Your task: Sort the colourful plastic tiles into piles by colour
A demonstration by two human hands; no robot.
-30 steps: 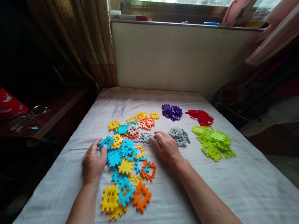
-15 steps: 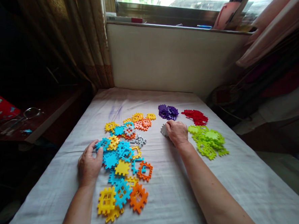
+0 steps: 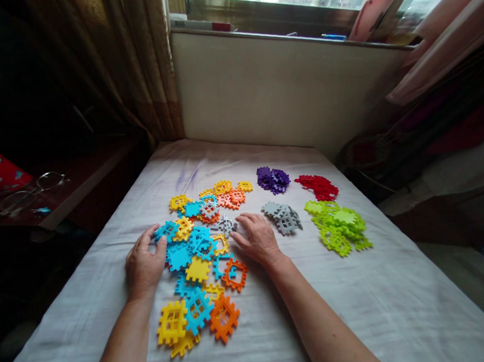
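Note:
My left hand (image 3: 145,260) rests at the left side of a mixed pile of plastic building tiles, its thumb and fingers apart around the edge of a blue tile (image 3: 166,232). Over the sheet, my right hand (image 3: 257,237) reaches left with fingers apart, the tips at a grey tile (image 3: 225,225) on the pile's right edge. Blue, yellow (image 3: 198,269) and orange tiles (image 3: 224,317) overlap in this pile. To the right of my right hand lies a grey heap of tiles (image 3: 285,217), with a lime green heap (image 3: 339,227) beyond it.
Purple tiles (image 3: 273,179) and red tiles (image 3: 318,187) lie in separate heaps at the back of the sheet-covered surface (image 3: 357,316). A wall (image 3: 261,87) and window ledge stand behind. Eyeglasses (image 3: 50,182) lie on a dark side table at left.
My right hand has left the grey heap, where it held a grey tile, and moved left to the mixed pile. The grey heap is now uncovered. My left hand stays put.

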